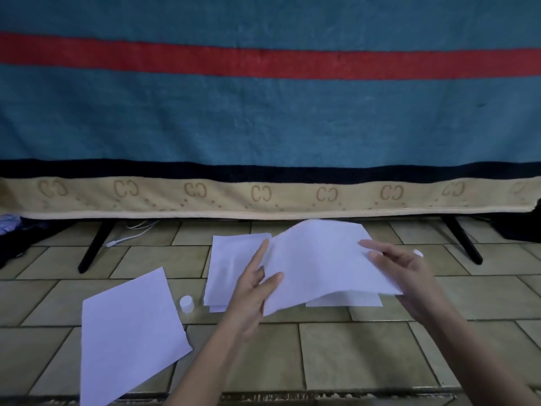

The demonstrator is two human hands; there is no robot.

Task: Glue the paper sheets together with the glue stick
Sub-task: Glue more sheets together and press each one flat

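A white paper sheet (pixel 325 265) is lifted and curved above the tiled surface, held from both sides. My left hand (pixel 251 294) pinches its left edge, thumb on top and index finger stretched along the edge. My right hand (pixel 401 271) grips the right edge, and a small white object (pixel 418 253), possibly the glue stick, pokes out behind its fingers. A stack of white sheets (pixel 231 265) lies flat beneath the lifted one. Another sheet (pixel 131 335) lies apart at the lower left. A small white cap (pixel 186 303) stands between that sheet and the stack.
The work surface is beige tile (pixel 351 356). A large blue, red and beige blanket (pixel 263 127) hangs across the back over black slanted legs (pixel 93 247) (pixel 465 241). A white cable (pixel 126 237) lies at the back left, beside dark cloth (pixel 17 238).
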